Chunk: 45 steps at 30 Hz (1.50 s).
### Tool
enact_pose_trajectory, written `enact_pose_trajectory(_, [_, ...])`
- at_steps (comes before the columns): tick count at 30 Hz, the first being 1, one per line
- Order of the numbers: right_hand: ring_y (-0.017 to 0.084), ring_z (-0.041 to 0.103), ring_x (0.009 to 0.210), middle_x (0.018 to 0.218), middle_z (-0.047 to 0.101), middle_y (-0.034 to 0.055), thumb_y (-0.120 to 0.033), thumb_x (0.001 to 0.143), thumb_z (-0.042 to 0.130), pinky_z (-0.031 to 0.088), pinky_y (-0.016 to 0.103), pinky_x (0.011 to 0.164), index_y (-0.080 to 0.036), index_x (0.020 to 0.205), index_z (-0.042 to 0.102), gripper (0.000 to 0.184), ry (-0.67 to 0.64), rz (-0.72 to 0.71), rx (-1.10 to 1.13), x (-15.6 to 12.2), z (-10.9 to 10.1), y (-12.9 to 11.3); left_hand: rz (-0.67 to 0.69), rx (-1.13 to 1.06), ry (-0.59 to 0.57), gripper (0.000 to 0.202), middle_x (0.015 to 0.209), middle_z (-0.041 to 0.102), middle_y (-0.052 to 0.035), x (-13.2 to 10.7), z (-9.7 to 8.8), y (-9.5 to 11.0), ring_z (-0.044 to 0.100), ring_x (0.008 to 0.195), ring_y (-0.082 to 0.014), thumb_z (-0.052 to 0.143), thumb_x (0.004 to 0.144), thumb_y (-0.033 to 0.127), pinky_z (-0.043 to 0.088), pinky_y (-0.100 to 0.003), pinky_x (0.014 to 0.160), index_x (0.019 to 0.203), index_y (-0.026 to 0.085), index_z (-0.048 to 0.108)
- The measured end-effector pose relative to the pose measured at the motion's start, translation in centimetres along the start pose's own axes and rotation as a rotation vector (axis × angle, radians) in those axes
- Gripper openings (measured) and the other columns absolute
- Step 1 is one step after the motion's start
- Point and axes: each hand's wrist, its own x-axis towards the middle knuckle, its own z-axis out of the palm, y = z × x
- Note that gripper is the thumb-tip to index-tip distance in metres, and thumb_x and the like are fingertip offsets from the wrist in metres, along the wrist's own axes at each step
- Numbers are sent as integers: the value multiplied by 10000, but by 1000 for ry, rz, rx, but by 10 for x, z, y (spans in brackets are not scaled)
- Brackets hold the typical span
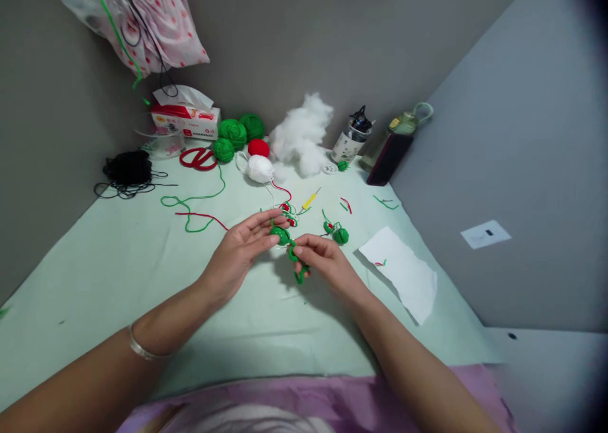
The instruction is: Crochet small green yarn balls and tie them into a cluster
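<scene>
Above the middle of the table, my left hand (244, 246) pinches a small round green crocheted ball (281, 235) between thumb and fingers. Close beside it, the fingers of my right hand (320, 256) are closed on a green crocheted strip (293, 254), whose looped end hangs below them. Ball and strip appear joined. Just beyond my fingertips lie small red, white and green crocheted pieces (289, 214), partly hidden by the left hand. A yellow-handled crochet hook (310, 200) rests behind them. To the right is another small green crocheted ball (341, 235) with a red-and-green piece.
Green yarn balls (232, 133), a red ball (258, 148), a white ball (260, 168) and white stuffing (304, 135) line the back. Red scissors (198, 159), black yarn (127, 168) and a tissue box (187, 119) stand left; torn paper (401, 271), a pen cup (350, 143) and a phone (390, 157) right.
</scene>
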Motion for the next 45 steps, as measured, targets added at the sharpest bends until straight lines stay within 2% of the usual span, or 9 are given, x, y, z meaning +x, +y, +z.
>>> enact_pose_trajectory(3, [83,517,521,601,612,-24,-453,858,734,393,217,515,-167,840,709,288,22,-5,-1,-1,-8,-2,-2,23,106,454,1222,726,-85,6,-9,3,659,1161,-200,799,822,270,474,-311,1024,1246,173,669])
enact_pose_trajectory(5, [83,509,514,597,602,-19,-472,883,700,395,218,507,-160,843,726,315,11,14,10,-1,-11,-3,5,103,143,405,1047,751,-57,10,-16,6,693,967,-171,767,854,344,518,-292,894,1209,168,681])
enact_pose_trajectory(9, [76,525,516,637,654,-2,-468,835,752,416,214,524,-153,903,749,322,-16,50,67,0,-11,-3,103,325,138,421,681,585,61,11,-18,8,537,601,-113,731,873,427,456,-252,617,1226,209,657])
enact_pose_trajectory(14, [100,593,570,731,731,19,-423,805,796,450,232,562,-182,976,695,312,-68,-9,76,1,-5,2,24,373,-26,473,926,641,-6,4,-3,-2,629,799,-160,792,792,413,500,-295,713,1165,200,594])
enact_pose_trajectory(18, [109,591,576,700,707,4,-432,816,778,454,244,572,-187,922,653,294,-31,-77,-4,0,1,3,-44,367,-149,409,939,653,-12,2,2,-12,673,868,-198,789,760,315,517,-360,828,1087,205,570])
enact_pose_trajectory(24, [98,488,538,598,584,-36,-412,858,704,365,242,537,-184,845,651,234,53,-117,-124,-3,-2,-5,-34,407,-139,264,889,633,2,4,-3,-9,642,881,-184,734,782,283,490,-340,844,995,198,603])
enact_pose_trajectory(34, [75,188,492,490,302,-109,-405,826,761,185,248,520,-173,795,660,255,-80,10,217,3,-22,-5,53,432,-132,172,865,659,-10,11,-13,3,618,815,-176,745,814,315,486,-336,806,933,205,687])
enact_pose_trajectory(39, [70,169,485,478,299,-110,-388,822,763,184,243,510,-168,778,677,240,-95,23,249,2,-20,-8,48,466,-181,147,914,643,-18,8,-12,4,620,880,-193,719,842,330,479,-348,826,903,210,659])
enact_pose_trajectory(45, [62,248,473,485,398,-100,-401,804,795,193,238,502,-163,874,731,255,-143,66,143,-3,-16,-6,59,396,-239,305,1229,594,-47,0,-4,-3,601,1146,-214,789,810,299,467,-357,966,1028,235,584])
